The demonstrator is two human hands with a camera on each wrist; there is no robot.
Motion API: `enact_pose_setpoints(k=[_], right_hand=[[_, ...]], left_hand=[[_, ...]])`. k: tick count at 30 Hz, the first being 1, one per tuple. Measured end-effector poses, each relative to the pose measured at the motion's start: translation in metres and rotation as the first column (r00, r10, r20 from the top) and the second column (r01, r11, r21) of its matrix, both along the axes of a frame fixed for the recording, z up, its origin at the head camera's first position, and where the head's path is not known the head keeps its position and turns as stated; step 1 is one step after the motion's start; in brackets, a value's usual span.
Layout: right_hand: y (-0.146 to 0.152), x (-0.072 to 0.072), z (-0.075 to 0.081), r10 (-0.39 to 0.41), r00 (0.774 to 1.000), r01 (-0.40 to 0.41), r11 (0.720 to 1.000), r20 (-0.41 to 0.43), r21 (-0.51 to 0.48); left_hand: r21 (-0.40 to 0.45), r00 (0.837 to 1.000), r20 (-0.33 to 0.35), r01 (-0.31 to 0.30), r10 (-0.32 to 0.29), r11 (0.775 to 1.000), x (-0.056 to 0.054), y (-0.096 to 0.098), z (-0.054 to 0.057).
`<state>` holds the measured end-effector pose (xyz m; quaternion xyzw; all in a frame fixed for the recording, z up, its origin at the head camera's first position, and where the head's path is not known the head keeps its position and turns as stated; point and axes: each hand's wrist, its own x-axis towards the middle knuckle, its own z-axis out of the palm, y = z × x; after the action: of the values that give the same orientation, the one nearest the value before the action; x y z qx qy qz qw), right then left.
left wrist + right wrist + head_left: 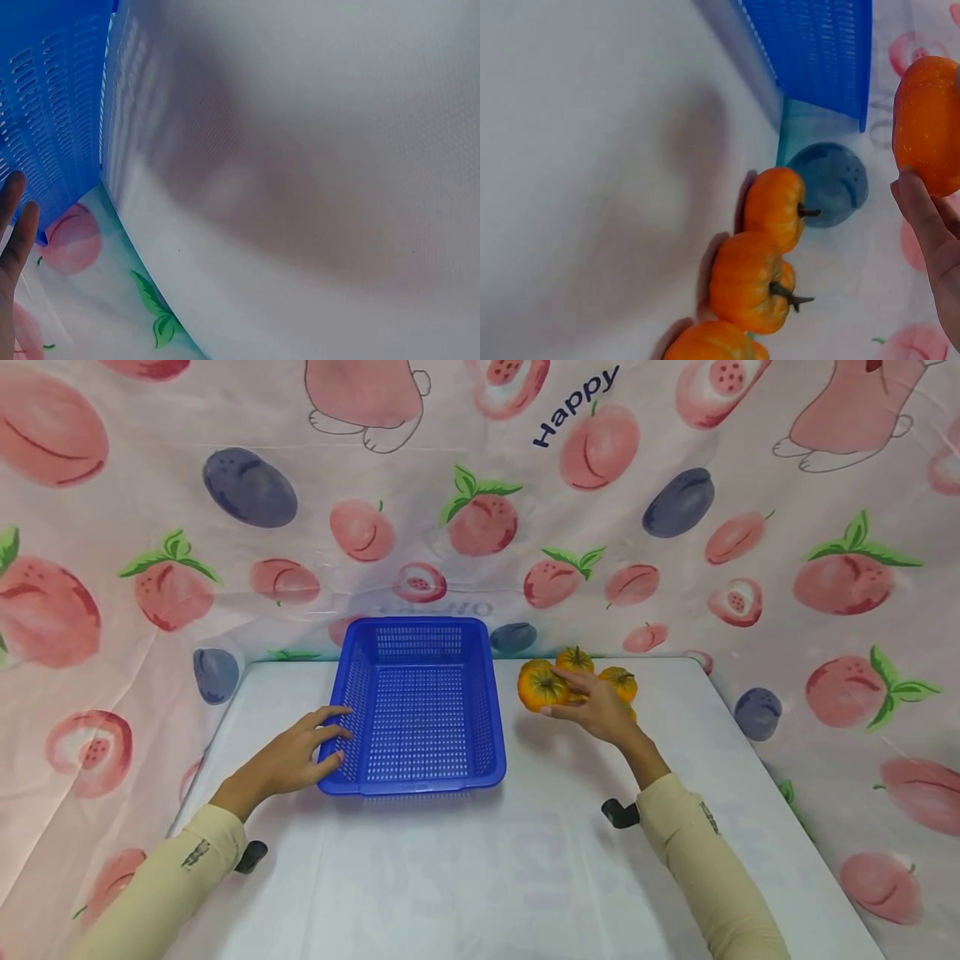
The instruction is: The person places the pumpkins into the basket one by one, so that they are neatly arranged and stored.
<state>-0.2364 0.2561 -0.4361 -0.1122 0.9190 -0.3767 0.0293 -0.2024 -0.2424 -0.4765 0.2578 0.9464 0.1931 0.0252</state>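
Note:
In the head view, my right hand [600, 708] grips a small orange-and-green pumpkin [542, 685] between fingers and thumb. The right wrist view shows this pumpkin [928, 127] raised off the table. Behind and beside that hand sit several more pumpkins, one at the back [574, 659] and another to the right [618, 682]; the hand partly hides some. A blue plastic basket [491, 718] with perforated walls stands to the left, nothing inside it. Loosely spread, the fingers of my left hand [296, 756] touch the basket's left rim; in the left wrist view only fingertips [22, 225] show.
A white table [480, 877] carries the basket and pumpkins. Fruit-printed cloth [420, 485] hangs behind and at both sides, close to the table's back edge. Dark wrist-worn pieces [619, 813] jut from beneath both sleeves.

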Motion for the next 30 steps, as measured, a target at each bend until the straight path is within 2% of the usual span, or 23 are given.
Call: enact_pose_setpoints(k=[5, 12, 17, 21, 25, 30], right_hand=[[-0.012, -0.001, 0.007, 0.048, 0.999, -0.048, 0.998, -0.002, -0.029], [-0.027, -0.003, 0.014, 0.107, 0.993, -0.109, 0.992, -0.045, -0.06], [-0.041, -0.004, 0.019, 0.136, 0.99, -0.138, 0.988, -0.031, -0.068], [-0.053, -0.006, 0.021, 0.174, 0.984, -0.176, 0.98, -0.027, -0.097], [-0.063, -0.009, 0.022, 0.217, 0.974, -0.223, 0.969, -0.062, -0.106], [-0.074, -0.014, 0.023, 0.238, 0.969, -0.245, 0.962, -0.072, -0.123]], left_hand=[[0.006, 1.0, 0.004, -0.002, 0.002, 1.0, 0.0, 0.0, 0.0], [0.019, 1.0, 0.016, 0.005, -0.005, 1.0, 0.0, 0.001, 0.001], [0.034, 1.0, 0.02, 0.006, -0.006, 0.999, 0.0, 0.001, 0.002], [0.041, 1.0, 0.021, 0.008, -0.009, 0.999, 0.001, 0.0, 0.001], [0.055, 1.0, 0.021, 0.01, -0.011, 0.998, 0.001, 0.0, 0.0], [0.072, 1.0, 0.008, 0.015, -0.016, 0.997, 0.0, 0.0, -0.002]])
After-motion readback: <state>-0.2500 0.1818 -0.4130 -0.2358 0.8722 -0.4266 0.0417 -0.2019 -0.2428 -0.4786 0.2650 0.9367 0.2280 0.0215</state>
